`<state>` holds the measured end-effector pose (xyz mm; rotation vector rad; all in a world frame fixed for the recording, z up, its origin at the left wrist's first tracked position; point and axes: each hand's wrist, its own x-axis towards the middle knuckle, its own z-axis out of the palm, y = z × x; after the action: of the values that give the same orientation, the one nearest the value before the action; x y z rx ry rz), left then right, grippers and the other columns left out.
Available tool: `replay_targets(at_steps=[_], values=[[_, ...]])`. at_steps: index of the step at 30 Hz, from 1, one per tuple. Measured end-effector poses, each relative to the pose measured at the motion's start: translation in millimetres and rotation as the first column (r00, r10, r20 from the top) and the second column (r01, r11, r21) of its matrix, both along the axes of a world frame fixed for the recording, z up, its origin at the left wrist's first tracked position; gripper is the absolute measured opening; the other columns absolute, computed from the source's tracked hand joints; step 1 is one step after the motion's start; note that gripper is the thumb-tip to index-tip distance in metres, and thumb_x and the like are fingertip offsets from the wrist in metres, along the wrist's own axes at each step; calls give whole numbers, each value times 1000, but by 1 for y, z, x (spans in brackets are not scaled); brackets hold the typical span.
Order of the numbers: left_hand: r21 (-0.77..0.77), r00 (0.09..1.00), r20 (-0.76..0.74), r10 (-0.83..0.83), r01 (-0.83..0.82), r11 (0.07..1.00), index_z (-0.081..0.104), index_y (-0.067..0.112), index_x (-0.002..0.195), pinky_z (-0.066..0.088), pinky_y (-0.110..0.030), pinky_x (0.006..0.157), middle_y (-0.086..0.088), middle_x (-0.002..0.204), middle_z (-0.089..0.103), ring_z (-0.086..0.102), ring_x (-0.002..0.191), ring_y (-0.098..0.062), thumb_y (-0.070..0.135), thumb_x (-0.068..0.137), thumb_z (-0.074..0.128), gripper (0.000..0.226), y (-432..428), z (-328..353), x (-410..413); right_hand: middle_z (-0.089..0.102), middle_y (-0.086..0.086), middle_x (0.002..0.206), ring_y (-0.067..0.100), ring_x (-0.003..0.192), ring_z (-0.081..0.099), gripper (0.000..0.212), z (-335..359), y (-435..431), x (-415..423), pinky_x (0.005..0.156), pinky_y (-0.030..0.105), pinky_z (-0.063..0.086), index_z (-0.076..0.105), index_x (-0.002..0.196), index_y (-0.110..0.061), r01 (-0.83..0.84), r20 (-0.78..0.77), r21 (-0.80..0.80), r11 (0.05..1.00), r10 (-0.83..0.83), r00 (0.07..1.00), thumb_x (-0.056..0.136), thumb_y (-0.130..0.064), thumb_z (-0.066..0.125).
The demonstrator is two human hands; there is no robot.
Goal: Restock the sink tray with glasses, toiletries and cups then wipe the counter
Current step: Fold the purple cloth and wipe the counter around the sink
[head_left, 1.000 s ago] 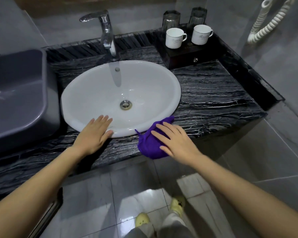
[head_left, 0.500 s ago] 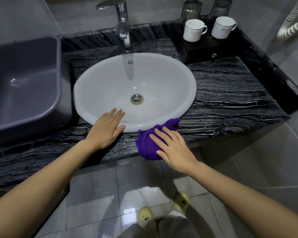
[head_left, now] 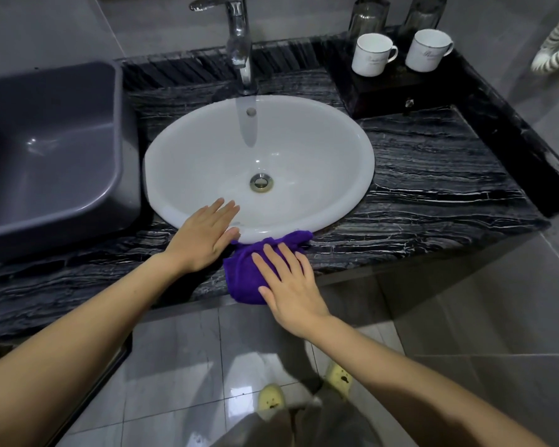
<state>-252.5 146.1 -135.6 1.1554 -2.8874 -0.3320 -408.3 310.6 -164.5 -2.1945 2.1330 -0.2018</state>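
Note:
A purple cloth [head_left: 244, 274] lies bunched on the black marble counter [head_left: 433, 188] at its front edge, just below the white sink [head_left: 207, 150]. My right hand [head_left: 288, 285] presses flat on the cloth, fingers spread. Flat on the sink's front rim and the counter rests my left hand [head_left: 204, 237], touching the cloth's left end. At the back right a dark tray [head_left: 397, 88] carries two white cups [head_left: 370, 54] [head_left: 428, 50] and two glasses [head_left: 367, 14] [head_left: 425, 9] behind them.
A grey plastic basin [head_left: 49, 150] stands on the counter left of the sink. The chrome tap [head_left: 238, 37] rises behind the sink. A white coiled cord [head_left: 554, 48] hangs at the right wall. Below are the tiled floor and my yellow slippers [head_left: 271, 396].
My right hand has slid the cloth leftward along the counter's front edge until it meets my left hand. The view has shifted, with the sink now closer and more central.

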Motion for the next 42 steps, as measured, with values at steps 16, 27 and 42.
replay_targets(at_steps=[16,27,42], values=[[215,985,-148,94,-60,975,19,13,148,6,-23,116,-3,157,19,7,143,-8,58,83,15,79,14,19,33,53,3,139,25,132,46,54,15,-27,72,110,43,32,54,131,-20,-50,84,148,988,38,996,88,-38,29],[30,942,-228,248,-248,968,42,7,138,18,-25,115,-11,147,39,34,138,-21,62,84,41,77,94,-10,110,19,8,159,24,145,20,69,57,-68,53,118,37,19,26,148,-13,-455,297,187,870,391,871,89,-33,56],[-110,936,-182,300,-322,940,61,10,96,43,-29,81,-8,100,68,62,94,-27,33,79,47,32,94,2,116,64,10,112,32,107,50,26,73,-77,69,84,40,44,57,110,-11,-512,-2,125,850,517,856,85,-12,52]])
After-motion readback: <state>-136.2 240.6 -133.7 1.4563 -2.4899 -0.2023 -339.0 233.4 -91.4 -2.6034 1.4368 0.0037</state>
